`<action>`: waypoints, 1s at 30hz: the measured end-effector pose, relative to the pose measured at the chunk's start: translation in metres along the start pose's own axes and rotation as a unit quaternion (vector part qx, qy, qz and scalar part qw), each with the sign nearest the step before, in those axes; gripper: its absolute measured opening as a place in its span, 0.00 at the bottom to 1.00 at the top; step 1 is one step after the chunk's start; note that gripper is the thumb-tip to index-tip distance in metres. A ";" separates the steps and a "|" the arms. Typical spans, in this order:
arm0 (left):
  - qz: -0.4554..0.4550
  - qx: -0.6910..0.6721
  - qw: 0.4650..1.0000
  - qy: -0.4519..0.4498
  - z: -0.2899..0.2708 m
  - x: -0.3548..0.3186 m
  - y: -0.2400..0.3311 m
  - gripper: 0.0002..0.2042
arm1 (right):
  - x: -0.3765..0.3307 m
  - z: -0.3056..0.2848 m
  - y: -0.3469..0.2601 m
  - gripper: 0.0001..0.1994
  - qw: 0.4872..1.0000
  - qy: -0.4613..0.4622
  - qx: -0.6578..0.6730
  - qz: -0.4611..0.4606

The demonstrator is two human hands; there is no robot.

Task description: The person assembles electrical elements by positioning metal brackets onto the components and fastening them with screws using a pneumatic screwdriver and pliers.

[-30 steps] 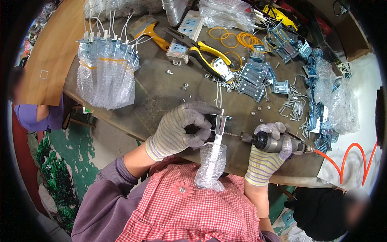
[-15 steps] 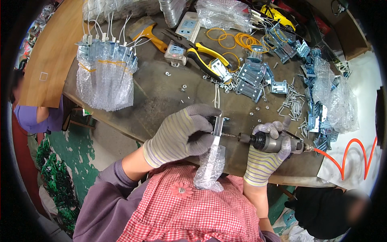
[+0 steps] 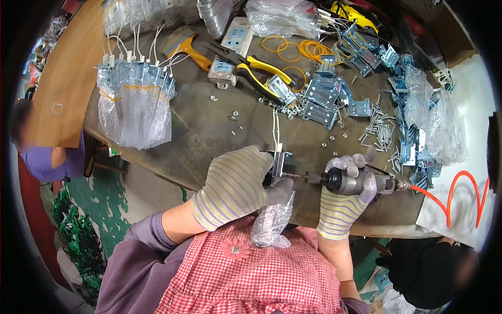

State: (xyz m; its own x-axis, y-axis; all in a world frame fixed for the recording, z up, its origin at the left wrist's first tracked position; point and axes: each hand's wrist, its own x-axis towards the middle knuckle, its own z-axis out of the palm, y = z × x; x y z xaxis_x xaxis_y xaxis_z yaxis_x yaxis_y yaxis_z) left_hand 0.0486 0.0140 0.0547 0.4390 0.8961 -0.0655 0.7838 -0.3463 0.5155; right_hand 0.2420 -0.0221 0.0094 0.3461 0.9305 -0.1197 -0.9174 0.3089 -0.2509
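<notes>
My left hand (image 3: 238, 186), in a striped knit glove, grips a small metal part (image 3: 276, 163) with two white wires running away from it and a bubble-wrap sleeve (image 3: 271, 225) hanging below. My right hand (image 3: 345, 196), gloved the same way, holds a grey pneumatic screwdriver (image 3: 355, 181) lying level. Its bit points left and touches the metal part. An orange air hose (image 3: 460, 191) leaves the tool's right end. Both hands work at the near edge of a dark workbench (image 3: 209, 131).
A bundle of bubble-wrapped wired parts (image 3: 133, 104) lies at the left. Yellow-handled pliers (image 3: 261, 73), a scraper (image 3: 188, 47), orange rubber bands (image 3: 298, 49), metal brackets (image 3: 324, 97), loose screws (image 3: 379, 131) and nuts cover the bench. Another person (image 3: 52, 152) sits at left.
My left hand has shifted slightly over the metal part, covering more of it. The screwdriver stays pressed against the part; the right hand has hardly moved.
</notes>
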 end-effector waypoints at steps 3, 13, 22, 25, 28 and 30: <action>-0.026 -0.010 1.000 -0.008 0.000 -0.008 0.002 0.23 | 0.000 -0.011 -0.004 0.18 1.000 0.001 -0.005 -0.013; -0.013 0.025 1.000 -0.009 0.008 -0.017 -0.008 0.31 | -0.001 -0.014 -0.002 0.18 0.988 -0.018 -0.147 -0.035; 0.011 -0.049 0.998 -0.035 -0.002 -0.010 -0.024 0.18 | -0.001 -0.009 0.000 0.19 0.983 -0.003 -0.179 -0.032; 0.005 -0.012 0.981 0.194 -0.003 -0.003 -0.052 0.09 | -0.001 -0.009 0.003 0.20 0.982 -0.010 -0.186 -0.027; 0.005 0.176 0.964 0.199 -0.013 0.007 -0.069 0.15 | -0.001 -0.008 0.003 0.20 0.981 -0.002 -0.189 -0.029; 0.054 0.230 0.959 0.160 -0.013 0.014 -0.073 0.14 | -0.001 -0.008 0.003 0.20 0.982 0.003 -0.186 -0.028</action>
State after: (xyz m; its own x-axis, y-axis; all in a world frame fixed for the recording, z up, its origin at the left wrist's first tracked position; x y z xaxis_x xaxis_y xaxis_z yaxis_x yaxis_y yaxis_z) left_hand -0.0084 0.0551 0.0268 0.4286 0.8625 0.2692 0.8846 -0.4612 0.0694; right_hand 0.2406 -0.0232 0.0008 0.3960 0.9126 -0.1011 -0.7616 0.2650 -0.5913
